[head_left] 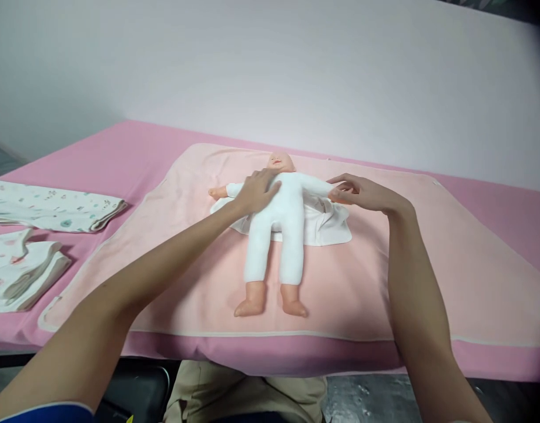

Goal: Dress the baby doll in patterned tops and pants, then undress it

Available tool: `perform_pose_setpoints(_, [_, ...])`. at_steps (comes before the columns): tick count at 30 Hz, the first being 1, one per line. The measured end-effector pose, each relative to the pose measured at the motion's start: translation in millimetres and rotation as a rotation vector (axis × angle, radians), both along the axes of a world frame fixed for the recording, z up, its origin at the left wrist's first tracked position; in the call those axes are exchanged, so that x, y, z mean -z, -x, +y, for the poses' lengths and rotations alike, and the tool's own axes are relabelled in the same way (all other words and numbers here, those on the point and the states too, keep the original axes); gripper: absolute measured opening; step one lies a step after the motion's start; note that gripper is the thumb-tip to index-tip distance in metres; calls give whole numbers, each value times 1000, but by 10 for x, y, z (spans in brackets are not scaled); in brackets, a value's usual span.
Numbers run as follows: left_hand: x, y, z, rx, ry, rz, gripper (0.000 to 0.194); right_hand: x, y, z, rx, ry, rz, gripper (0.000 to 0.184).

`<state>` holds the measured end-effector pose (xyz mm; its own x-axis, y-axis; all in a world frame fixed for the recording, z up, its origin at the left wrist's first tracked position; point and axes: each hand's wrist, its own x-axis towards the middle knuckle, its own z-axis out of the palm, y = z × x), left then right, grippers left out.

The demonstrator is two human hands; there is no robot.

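A baby doll [276, 217] with a white cloth body lies on its back, head away from me and feet towards me. My left hand [257, 191] rests flat on the doll's chest and shoulder, fingers stretched out. At the other side, my right hand [360, 192] has its fingers closed around the doll's hand [338, 197], holding the arm out sideways. A white baby garment [326, 226] is spread under the doll's back, partly hidden by its body.
Beneath everything is a peach blanket [199, 288] on a pink-covered table [115, 150]. Folded patterned cloths [53, 205] and folded printed baby clothes [23, 267] lie at the left. A pale wall [270, 70] stands behind the table.
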<state>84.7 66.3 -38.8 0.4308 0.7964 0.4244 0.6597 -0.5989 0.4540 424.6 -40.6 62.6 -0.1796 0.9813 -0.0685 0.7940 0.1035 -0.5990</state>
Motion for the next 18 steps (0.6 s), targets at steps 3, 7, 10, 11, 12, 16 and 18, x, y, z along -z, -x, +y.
perform_pose_setpoints(3, [122,448,155,-112,63,80,55,237,24,108,87,19,-225,50])
perform_pose_setpoints(7, [170,804,311,-84,70,146,49,612,357,236,180,-160,-503,38])
perform_pose_setpoints(10, [46,796,298,-65,32,86,56,653,419,246,202,-319,-580,42])
perform_pose_setpoints(11, [-26,735,271,-58,18,68,60,607,336,235,207,-363,-593,45])
perform_pose_setpoints(12, [-111,640,235,-43,7,64,62,539,195,218,213,-406,-611,46])
perform_pose_setpoints(16, [-470,-122,32,94,-33,248,66,175,-802,150,262,-406,-689,41])
perform_pose_setpoints(18, [-578,-705,-79,155,-72,322,57,1,-1389,126,296,-303,-748,37])
